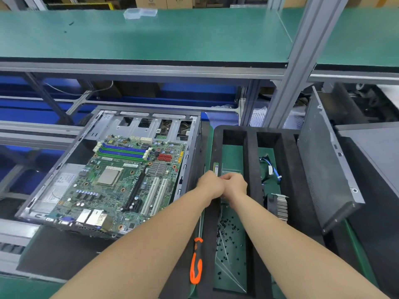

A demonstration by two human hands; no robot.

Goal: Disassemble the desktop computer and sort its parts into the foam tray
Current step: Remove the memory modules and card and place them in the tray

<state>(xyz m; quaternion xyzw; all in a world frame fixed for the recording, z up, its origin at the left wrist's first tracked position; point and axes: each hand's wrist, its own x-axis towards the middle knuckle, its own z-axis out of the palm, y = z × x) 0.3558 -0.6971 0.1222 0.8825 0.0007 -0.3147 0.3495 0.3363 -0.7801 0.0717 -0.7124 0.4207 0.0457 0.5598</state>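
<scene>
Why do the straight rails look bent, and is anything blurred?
Head view: the wide-angle lens bows the edge of the green shelf and tilts the aluminium post. Head view: light is soft and even, shadows faint. Head view: the motherboard is crisp; the left hand and right hand look slightly smeared.

The foam tray (251, 147) lies on the counter (26, 288). Left of the tray sits the computer case (191, 152), with the motherboard (121, 180) inside it. A screwdriver (196, 262) lies along the tray's left wall. The tray's left compartment holds screws (228, 229) at its near end and a memory stick (216, 167) farther back. Its right compartment holds cables (269, 169). A side panel (323, 169) stands tilted at the tray's right.
</scene>
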